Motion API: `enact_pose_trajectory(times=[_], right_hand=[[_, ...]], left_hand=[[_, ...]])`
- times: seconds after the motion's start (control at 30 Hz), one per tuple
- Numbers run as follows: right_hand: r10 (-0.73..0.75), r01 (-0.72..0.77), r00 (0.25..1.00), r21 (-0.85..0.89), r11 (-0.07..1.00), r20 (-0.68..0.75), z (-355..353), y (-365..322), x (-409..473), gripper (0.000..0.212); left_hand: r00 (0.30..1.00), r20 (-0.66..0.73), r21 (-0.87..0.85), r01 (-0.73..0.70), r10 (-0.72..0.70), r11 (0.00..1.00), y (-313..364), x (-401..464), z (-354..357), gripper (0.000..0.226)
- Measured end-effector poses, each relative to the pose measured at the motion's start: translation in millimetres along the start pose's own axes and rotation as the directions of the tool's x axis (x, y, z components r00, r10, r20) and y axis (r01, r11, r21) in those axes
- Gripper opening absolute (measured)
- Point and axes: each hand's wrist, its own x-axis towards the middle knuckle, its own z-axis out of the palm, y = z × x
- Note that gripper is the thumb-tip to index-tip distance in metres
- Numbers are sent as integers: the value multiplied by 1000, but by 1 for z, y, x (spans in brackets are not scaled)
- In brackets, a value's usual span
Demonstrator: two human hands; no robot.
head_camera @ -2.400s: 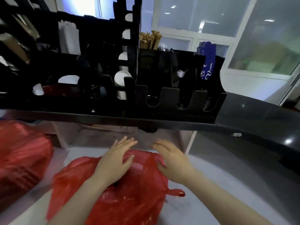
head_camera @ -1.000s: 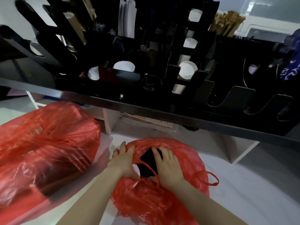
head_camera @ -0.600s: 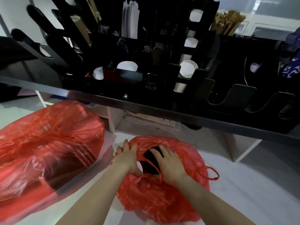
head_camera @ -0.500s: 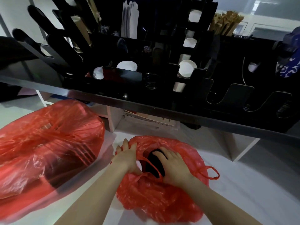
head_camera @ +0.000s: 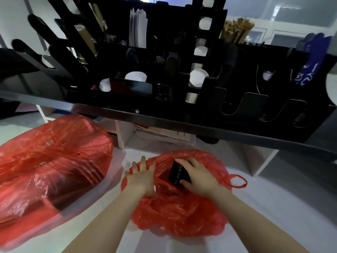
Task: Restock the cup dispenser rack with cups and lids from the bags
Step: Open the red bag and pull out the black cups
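Head view: small red bag (head_camera: pixel 182 212) on floor, near centre, just below counter edge (head_camera: pixel 164 121). Mouth open toward far side, w/ stack of black lids (head_camera: pixel 177 173) poking out of it. Ribbed stack, long axis running near-to-far w/ slight lean left. Right hand (head_camera: pixel 198 177) on the stack, fingers curled over far end, thumb at near end — gripping, not pinching. Left hand (head_camera: pixel 142 177) just left of stack, fingers spread flat, pressing bag film down, holding nothing. Hands close together, stack betw them but only right touching it.

Key relation: dispenser rack (head_camera: pixel 182 70) sits up and far from hands, on counter. Lid slots w/ U cutouts (head_camera: pixel 242 106) at right half of rack, springs visible, look unfilled. So right hand nearer both to stack and to those slots; prob lift up and far-right, left staying to pin bag. Risk: film snagging on stack ribs during pull-out.

Big red bag (head_camera: pixel 52 161) on floor far left, knotted shut it seems, well apart from both hands. Contents unclear thru film.
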Motion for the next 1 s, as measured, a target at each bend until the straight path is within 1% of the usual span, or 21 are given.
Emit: enact_pose_trajectory(times=[0.03,0.1,0.17,0.23,0.27,0.3,0.37,0.47,0.57,0.67,0.73,0.9,0.97,1.0], right_hand=[[-6,7,1000,-45,999,24,3,0,-2,87],[26,-17,998,-131,991,65,9,-1,-4,100],[29,-23,999,-194,981,29,11,-5,-5,104],[-1,-6,999,-181,983,-39,11,-10,-5,99],[-13,4,998,-130,992,-66,11,-12,-6,97],[-17,12,996,-58,998,-90,11,-14,-8,97],[-8,23,990,107,994,-141,6,-17,-16,98],[2,76,967,297,952,-254,-12,-18,-31,97],[36,113,932,385,916,-361,-39,-15,-47,89],[156,45,904,452,891,-398,-63,-5,-62,91],[203,28,878,469,883,-434,-79,2,-71,93],[273,27,795,482,876,-541,-120,20,-95,92],[290,30,745,465,885,-600,-137,27,-106,89],[291,30,708,440,897,-643,-145,33,-111,89]], left_hand=[[1000,2,-16,-1,1,1000,-1,-1,0,118],[1000,11,-51,-10,11,999,-5,-3,-2,117],[999,20,-83,-32,33,996,-8,-5,-5,112],[998,-3,-134,-61,62,989,-8,-7,-9,104],[997,-42,-180,-78,72,981,-7,-9,-10,98],[991,-109,-237,-96,72,967,-5,-10,-11,90],[957,-283,-340,-154,55,928,2,-13,-17,73],[868,-490,-452,-330,79,829,16,-20,-30,55],[786,-601,-493,-506,144,708,35,-27,-47,46],[741,-646,-521,-604,183,603,59,-30,-61,40],[729,-651,-528,-636,213,563,75,-30,-69,39],[718,-619,-528,-680,318,508,118,-26,-83,45],[698,-617,-500,-705,363,503,137,-24,-90,49],[683,-623,-482,-719,382,500,145,-23,-94,49]])
